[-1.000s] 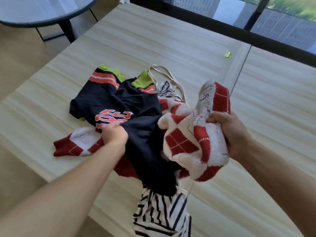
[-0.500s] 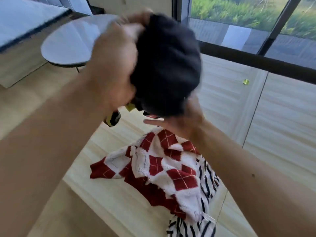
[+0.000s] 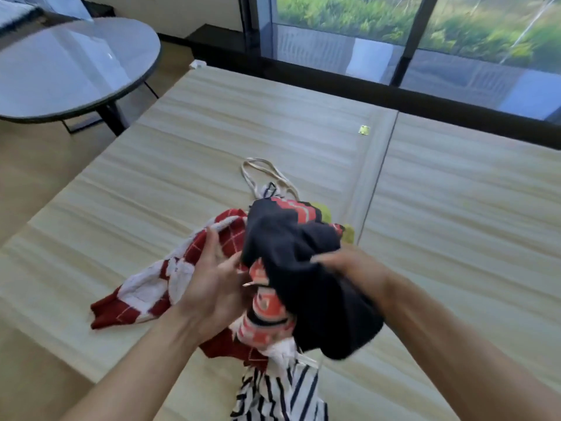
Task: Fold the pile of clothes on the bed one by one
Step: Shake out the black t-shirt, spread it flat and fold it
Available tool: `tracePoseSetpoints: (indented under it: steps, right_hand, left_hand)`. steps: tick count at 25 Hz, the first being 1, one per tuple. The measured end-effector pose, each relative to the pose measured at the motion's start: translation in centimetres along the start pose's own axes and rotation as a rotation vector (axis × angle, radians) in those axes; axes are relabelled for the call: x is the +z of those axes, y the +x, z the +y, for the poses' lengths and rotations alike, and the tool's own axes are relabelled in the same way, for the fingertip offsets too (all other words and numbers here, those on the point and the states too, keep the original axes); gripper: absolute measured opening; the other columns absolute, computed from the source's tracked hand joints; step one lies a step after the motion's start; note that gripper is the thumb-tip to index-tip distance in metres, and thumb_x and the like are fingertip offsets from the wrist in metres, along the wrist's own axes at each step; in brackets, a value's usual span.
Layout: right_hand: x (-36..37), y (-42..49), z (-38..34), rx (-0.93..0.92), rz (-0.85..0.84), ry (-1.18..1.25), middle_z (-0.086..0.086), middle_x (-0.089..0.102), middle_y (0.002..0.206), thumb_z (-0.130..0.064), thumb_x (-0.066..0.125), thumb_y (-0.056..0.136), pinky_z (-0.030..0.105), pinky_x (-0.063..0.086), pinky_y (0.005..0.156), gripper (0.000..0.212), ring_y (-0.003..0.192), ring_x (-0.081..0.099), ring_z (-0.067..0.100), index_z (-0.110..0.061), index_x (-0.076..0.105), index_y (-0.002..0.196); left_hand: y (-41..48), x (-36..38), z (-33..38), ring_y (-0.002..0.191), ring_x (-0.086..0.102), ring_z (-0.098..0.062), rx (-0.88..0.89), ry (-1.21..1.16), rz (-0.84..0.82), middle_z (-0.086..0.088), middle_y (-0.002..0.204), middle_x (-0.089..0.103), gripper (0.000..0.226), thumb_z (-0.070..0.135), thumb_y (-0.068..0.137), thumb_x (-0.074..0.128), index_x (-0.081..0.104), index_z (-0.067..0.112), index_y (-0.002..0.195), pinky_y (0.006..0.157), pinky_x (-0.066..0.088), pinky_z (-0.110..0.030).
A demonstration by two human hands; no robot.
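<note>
A dark navy jersey [image 3: 291,262] with red-and-white lettering and green trim is bunched up in the air above the pile. My right hand [image 3: 349,265] grips its dark fabric from the right, blurred. My left hand [image 3: 212,278] is spread with the palm against the jersey's left side, thumb up. Under them a red-and-white argyle sweater [image 3: 145,290] lies crumpled on the pale bed surface [image 3: 212,141]. A white garment with navy stripes [image 3: 279,393] hangs over the near edge. Cream straps [image 3: 261,173] stick out behind the pile.
A round glass table [image 3: 69,65] on dark legs stands to the left of the bed. A small yellow-green tag [image 3: 363,129] lies near the seam [image 3: 376,165] between the two bed halves. Dark-framed windows [image 3: 409,41] run along the far side.
The jersey, lifted high in my left hand half a second ago, has come back down over the pile. My right hand dropped the argyle sweater and took hold of the jersey.
</note>
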State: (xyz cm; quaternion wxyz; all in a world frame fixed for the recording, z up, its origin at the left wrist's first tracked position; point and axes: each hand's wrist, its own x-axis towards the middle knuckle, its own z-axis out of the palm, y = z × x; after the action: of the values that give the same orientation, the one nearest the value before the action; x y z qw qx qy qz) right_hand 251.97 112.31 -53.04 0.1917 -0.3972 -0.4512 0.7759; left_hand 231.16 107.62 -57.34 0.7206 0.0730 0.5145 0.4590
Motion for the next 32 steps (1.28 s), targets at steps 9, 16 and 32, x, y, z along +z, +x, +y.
tracePoseSetpoints:
  steps: [9, 16, 32]
  right_hand:
    - [-12.6, -14.6, 3.3, -0.131, 0.183, 0.367, 0.001, 0.070, 0.122, -0.051, 0.082, 0.072, 0.054, 0.044, 0.105, 0.053, 0.113, 0.065, 0.022, -0.027, 0.072, 0.118]
    - [-16.2, -19.0, 2.2, -0.339, 0.548, 0.412, 0.020, 0.068, 0.118, -0.001, 0.063, 0.083, 0.047, 0.049, 0.094, 0.041, 0.101, 0.065, 0.032, -0.004, 0.065, 0.124]
    - [-15.2, -24.7, 3.6, -0.557, 0.976, -0.354, -0.009, 0.052, 0.138, -0.033, 0.074, 0.080, 0.027, 0.037, 0.111, 0.062, 0.134, 0.046, 0.006, -0.026, 0.050, 0.136]
  left_hand:
    - [-2.2, 17.1, -6.7, 0.105, 0.074, -0.024, 0.216, 0.398, -0.330, -0.008, 0.114, 0.077, 0.052, 0.005, 0.071, 0.071, 0.066, 0.014, 0.122, 0.082, 0.060, -0.029]
    - [-4.8, 22.8, -12.1, 0.122, 0.066, -0.025, 0.147, 0.282, -0.493, -0.009, 0.131, 0.070, 0.061, 0.033, 0.066, 0.087, 0.072, 0.021, 0.123, 0.092, 0.057, -0.030]
    - [-4.7, 29.4, -16.0, 0.079, 0.077, -0.019, 0.206, 0.316, -0.190, -0.006, 0.088, 0.080, 0.012, 0.007, 0.092, 0.066, 0.073, 0.017, 0.092, 0.072, 0.064, -0.032]
